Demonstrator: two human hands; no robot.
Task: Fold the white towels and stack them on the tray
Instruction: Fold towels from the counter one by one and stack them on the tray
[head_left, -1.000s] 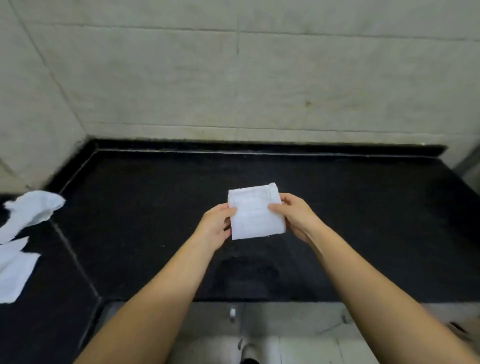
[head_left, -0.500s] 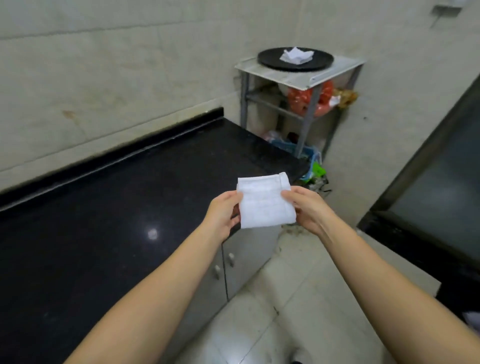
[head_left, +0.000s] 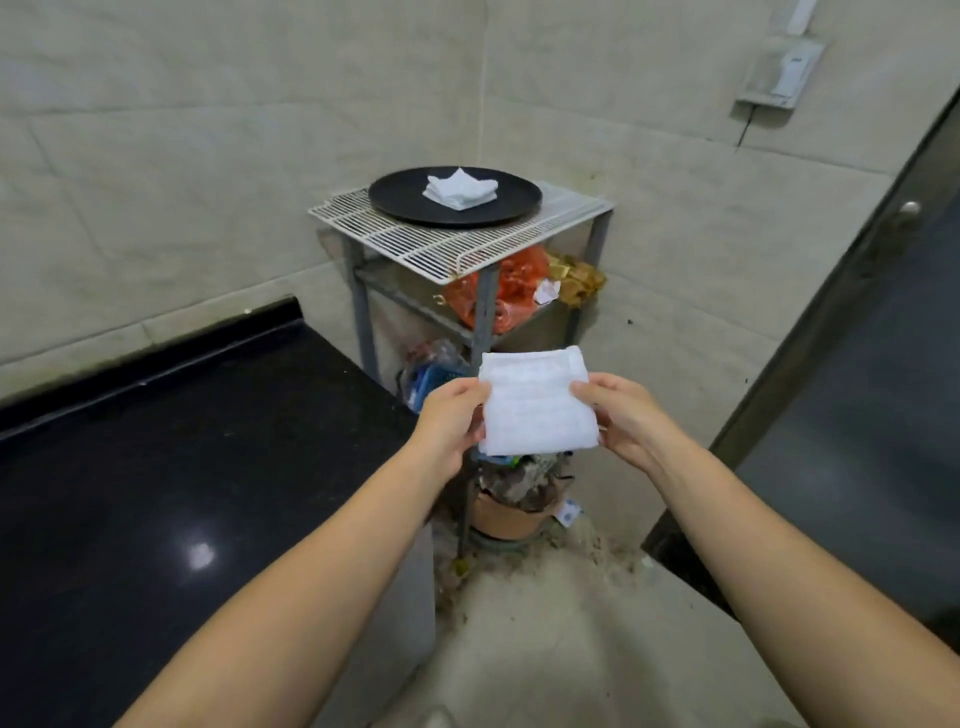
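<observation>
The folded white towel (head_left: 537, 402) sits at frame centre, pinched at its side edges by the left hand (head_left: 451, 418) and right hand (head_left: 618, 415). Best kept flat and squared onto the towel stack (head_left: 461, 189) on the round black tray (head_left: 415, 200), upper centre, atop a wire rack (head_left: 415, 244). Black worktop (head_left: 156, 441) left, tiled walls around

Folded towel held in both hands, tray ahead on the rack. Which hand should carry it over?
Right, marginally. Both the left hand and right hand pinch the folded towel. The tray with its stack sits ahead, with the counter on the left side.
</observation>
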